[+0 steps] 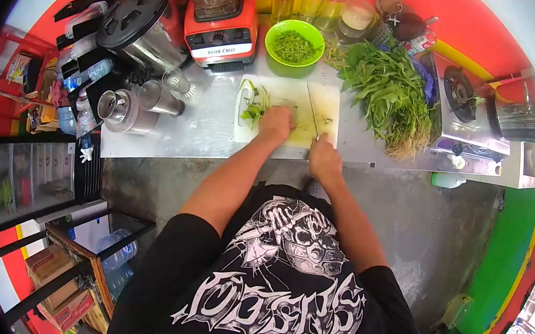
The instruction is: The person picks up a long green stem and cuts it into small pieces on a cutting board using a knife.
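Black shirt [273,281], right hand [325,157] gripping knife [312,110], left hand [275,122] curled over board [330,98], hold unclear

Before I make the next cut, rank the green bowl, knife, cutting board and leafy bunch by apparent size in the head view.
Largest: leafy bunch and cutting board, too close to rank.
Next: green bowl.
Smallest: knife, long but very narrow.

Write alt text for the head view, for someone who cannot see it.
A person's right hand holds a knife over a white board, the left hand beside green stems. Behind stands a green bowl of chopped greens; leafy plants lie to the right.
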A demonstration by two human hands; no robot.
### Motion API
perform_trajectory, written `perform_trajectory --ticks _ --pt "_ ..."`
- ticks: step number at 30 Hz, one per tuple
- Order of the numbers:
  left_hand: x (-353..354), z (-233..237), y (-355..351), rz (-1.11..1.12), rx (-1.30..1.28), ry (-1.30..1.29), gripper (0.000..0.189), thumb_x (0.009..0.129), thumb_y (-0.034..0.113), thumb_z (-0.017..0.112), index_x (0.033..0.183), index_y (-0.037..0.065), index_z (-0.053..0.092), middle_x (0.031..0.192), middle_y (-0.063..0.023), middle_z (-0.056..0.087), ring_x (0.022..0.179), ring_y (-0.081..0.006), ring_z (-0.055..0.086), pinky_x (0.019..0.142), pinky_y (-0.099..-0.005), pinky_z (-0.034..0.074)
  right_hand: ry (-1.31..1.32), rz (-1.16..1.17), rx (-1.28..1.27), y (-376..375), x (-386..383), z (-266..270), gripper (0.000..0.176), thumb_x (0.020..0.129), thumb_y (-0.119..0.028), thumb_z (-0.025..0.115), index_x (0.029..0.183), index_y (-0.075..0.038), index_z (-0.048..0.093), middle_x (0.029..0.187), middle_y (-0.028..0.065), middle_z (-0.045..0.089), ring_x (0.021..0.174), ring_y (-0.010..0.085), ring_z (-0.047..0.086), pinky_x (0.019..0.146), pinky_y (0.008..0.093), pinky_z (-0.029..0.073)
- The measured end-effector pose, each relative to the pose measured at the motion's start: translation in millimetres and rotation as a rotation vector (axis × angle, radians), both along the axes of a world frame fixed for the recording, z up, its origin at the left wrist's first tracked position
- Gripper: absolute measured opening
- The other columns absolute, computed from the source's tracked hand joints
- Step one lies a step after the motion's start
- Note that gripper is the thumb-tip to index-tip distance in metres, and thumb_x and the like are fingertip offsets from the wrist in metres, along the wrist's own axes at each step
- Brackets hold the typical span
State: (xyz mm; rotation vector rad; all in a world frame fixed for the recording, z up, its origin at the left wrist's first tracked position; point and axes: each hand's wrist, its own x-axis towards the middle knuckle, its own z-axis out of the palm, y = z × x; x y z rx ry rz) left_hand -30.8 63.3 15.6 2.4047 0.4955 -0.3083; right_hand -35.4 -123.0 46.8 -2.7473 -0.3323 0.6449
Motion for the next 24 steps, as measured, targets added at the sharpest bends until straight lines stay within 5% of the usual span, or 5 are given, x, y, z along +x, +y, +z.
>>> perform_trajectory --ticks 6,9,17,24 --pt "-3.0 6.9 -2.7 0.015 0.041 -0.005 0.022 0.081 0.023 0.081 0.094 0.007 0.074 0.102 -0.0197 0.073 0.1 -0.0366 0.07 0.087 -0.0463 0.057 -0.026 0.153 -0.068 2.4 6.8 23.6 0.03 0.102 -0.023 0.047 0.116 0.004 0.048 0.104 0.029 0.069 0.095 0.0455 0.07 0.083 0.0526 0.056" --pt "-4.9 -6.1 -5.3 0.055 0.091 -0.099 0.017 0.078 0.02 0.082 0.085 0.008 0.073 0.09 -0.0155 0.074 0.087 -0.0338 0.072 0.078 -0.0437 0.057 0.005 0.061 -0.082 8.7 -3.4 16.7 0.034 0.102 -0.025 0.048 0.119 0.005 0.048 0.104 0.028 0.07 0.098 0.044 0.07 0.083 0.0516 0.056" --pt "1.4 2.0 -6.5 0.03 0.132 0.014 0.019 0.08 0.025 0.083 0.087 0.009 0.074 0.097 -0.0157 0.074 0.092 -0.0354 0.071 0.082 -0.0454 0.056 0.051 0.124 -0.08 2.0 10.1 14.9 0.046 0.103 -0.032 0.048 0.128 0.006 0.04 0.106 0.0267 0.07 0.1 0.0422 0.07 0.085 0.0502 0.055" --pt "8.3 7.9 -6.5 0.0 0.162 0.108 0.023 0.08 0.028 0.083 0.091 0.011 0.073 0.099 -0.0156 0.073 0.096 -0.0349 0.071 0.084 -0.0457 0.056 0.06 0.096 -0.085 4.9 11.0 6.1 0.042 0.104 -0.031 0.048 0.122 0.006 0.044 0.11 0.0273 0.069 0.101 0.0429 0.069 0.087 0.0498 0.056"
